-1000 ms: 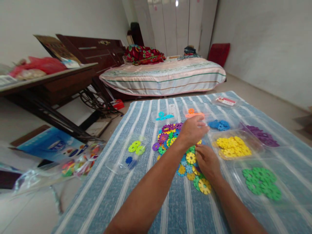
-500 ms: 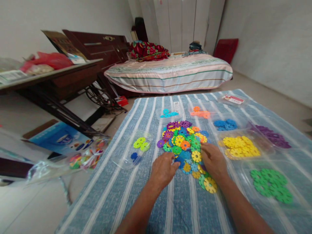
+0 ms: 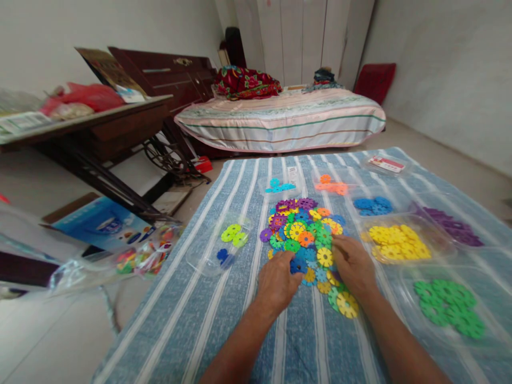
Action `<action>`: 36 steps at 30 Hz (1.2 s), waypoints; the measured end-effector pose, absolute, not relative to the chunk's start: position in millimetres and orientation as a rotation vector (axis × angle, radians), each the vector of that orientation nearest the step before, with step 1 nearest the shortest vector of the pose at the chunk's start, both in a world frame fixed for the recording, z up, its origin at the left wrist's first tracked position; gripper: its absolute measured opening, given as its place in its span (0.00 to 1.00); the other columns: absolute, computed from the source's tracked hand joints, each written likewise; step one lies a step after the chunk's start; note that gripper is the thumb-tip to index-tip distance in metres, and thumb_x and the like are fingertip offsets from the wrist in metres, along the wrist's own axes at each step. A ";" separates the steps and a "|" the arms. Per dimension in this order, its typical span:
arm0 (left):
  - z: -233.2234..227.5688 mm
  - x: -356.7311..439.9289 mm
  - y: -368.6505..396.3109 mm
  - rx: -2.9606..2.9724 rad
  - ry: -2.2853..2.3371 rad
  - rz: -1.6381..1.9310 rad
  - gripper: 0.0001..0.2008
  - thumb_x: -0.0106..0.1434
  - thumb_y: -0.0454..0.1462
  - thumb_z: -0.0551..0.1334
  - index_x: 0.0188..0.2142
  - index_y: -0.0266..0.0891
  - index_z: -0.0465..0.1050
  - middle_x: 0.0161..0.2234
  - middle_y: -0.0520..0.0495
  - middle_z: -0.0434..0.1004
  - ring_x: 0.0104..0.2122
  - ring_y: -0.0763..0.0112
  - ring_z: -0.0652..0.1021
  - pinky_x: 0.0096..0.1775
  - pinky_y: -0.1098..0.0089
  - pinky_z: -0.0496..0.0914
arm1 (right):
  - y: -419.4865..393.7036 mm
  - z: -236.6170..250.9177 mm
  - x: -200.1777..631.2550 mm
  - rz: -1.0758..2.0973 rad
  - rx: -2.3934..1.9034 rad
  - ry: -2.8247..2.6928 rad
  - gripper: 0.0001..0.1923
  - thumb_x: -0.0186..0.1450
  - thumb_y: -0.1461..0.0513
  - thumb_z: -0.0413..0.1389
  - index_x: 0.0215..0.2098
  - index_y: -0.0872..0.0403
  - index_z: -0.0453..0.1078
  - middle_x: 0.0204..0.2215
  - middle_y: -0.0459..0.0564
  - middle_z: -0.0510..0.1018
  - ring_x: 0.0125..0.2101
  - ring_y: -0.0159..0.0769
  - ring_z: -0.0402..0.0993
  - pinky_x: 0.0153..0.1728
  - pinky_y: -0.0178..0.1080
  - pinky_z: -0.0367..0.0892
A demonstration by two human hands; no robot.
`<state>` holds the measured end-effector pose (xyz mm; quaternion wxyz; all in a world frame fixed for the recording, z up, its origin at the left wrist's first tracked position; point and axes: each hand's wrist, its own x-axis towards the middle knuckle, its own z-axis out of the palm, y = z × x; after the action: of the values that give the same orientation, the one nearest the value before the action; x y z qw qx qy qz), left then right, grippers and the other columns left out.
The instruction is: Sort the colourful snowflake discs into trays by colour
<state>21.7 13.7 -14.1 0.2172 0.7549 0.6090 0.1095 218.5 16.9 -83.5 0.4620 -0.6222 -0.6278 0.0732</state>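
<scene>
1. A loose pile of flat, notched, multicoloured plastic discs [image 3: 306, 238] lies in the middle of a bench spread with blue-and-white striped cloth [image 3: 160, 330].
2. The left hand [image 3: 278, 282] is at the pile's near left edge, its thumb and fingers parted around a dark blue notched disc [image 3: 298, 265]; whether it grips this disc, I cannot tell.
3. The right hand [image 3: 354, 266] is at the pile's right side with its fingers curled, close to a yellow notched disc [image 3: 325, 257]; its fingertips are partly hidden, so I cannot tell whether it pinches anything.
4. Left of the pile, a clear plastic box [image 3: 205, 250] holds lime-green discs [image 3: 232, 233] and dark blue ones.
5. Beyond the pile, light blue discs [image 3: 282, 188] and orange discs [image 3: 332, 188] sit in two separate clear containers.
6. To the right are see-through trays of blue discs [image 3: 373, 206], yellow discs [image 3: 400, 242], purple discs [image 3: 452, 226] and, nearest the viewer, green discs [image 3: 450, 306].
7. At the far right corner of the bench lies a clear container with a red-and-white label [image 3: 387, 164].
8. Behind the bench is a bed with a pale striped cover [image 3: 280, 125], bearing a red flowered bundle [image 3: 248, 82].
</scene>
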 end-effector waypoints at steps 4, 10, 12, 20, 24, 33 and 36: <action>-15.7 18.9 16.5 1.982 1.651 0.375 0.09 0.50 0.36 0.62 0.34 0.38 0.70 0.27 0.52 0.70 0.29 0.72 0.70 0.31 0.73 0.61 | 17.3 -84.2 218.6 0.179 -1.537 -1.542 0.12 0.60 0.60 0.49 0.36 0.52 0.73 0.40 0.52 0.77 0.43 0.39 0.71 0.46 0.46 0.66; -20.2 12.9 21.1 1.777 1.537 0.483 0.04 0.50 0.34 0.60 0.23 0.38 0.65 0.20 0.55 0.65 0.23 0.76 0.67 0.26 0.75 0.57 | 16.7 -83.9 217.7 0.177 -1.536 -1.527 0.13 0.61 0.59 0.49 0.36 0.54 0.74 0.40 0.54 0.77 0.43 0.40 0.71 0.47 0.47 0.66; -24.6 10.9 21.7 1.725 1.492 0.515 0.04 0.50 0.34 0.59 0.23 0.38 0.65 0.19 0.56 0.65 0.22 0.76 0.67 0.25 0.75 0.57 | 16.4 -83.4 217.4 0.180 -1.539 -1.521 0.13 0.61 0.59 0.49 0.36 0.54 0.74 0.40 0.54 0.77 0.43 0.40 0.71 0.47 0.47 0.66; -35.8 6.9 23.7 1.603 1.417 0.568 0.04 0.49 0.35 0.60 0.24 0.37 0.66 0.18 0.56 0.64 0.20 0.77 0.66 0.24 0.76 0.57 | 16.5 -83.1 217.8 0.179 -1.552 -1.532 0.13 0.60 0.59 0.49 0.36 0.52 0.74 0.40 0.52 0.77 0.43 0.40 0.71 0.46 0.47 0.66; -29.1 7.9 24.0 1.539 1.412 0.553 0.04 0.48 0.35 0.60 0.25 0.37 0.67 0.18 0.57 0.64 0.19 0.78 0.65 0.24 0.76 0.58 | 16.4 -83.6 218.1 0.178 -1.540 -1.526 0.12 0.61 0.60 0.49 0.36 0.53 0.74 0.40 0.53 0.77 0.43 0.39 0.71 0.46 0.46 0.66; -33.8 5.1 25.2 1.593 1.428 0.531 0.05 0.49 0.36 0.60 0.26 0.36 0.68 0.17 0.57 0.64 0.19 0.78 0.65 0.23 0.76 0.58 | 15.9 -83.0 217.7 0.181 -1.545 -1.530 0.12 0.61 0.59 0.48 0.35 0.53 0.73 0.40 0.53 0.77 0.43 0.40 0.71 0.46 0.47 0.66; -34.7 4.1 25.3 1.609 1.420 0.528 0.05 0.49 0.36 0.60 0.26 0.37 0.68 0.17 0.57 0.64 0.19 0.78 0.65 0.23 0.76 0.58 | 16.1 -83.3 217.9 0.184 -1.541 -1.524 0.12 0.60 0.59 0.49 0.35 0.53 0.73 0.40 0.53 0.77 0.42 0.39 0.71 0.46 0.47 0.66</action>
<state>4.1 25.3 -34.7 0.4493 0.6503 0.5741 0.2135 217.9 16.1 -83.3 0.4647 -0.6273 -0.6204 0.0748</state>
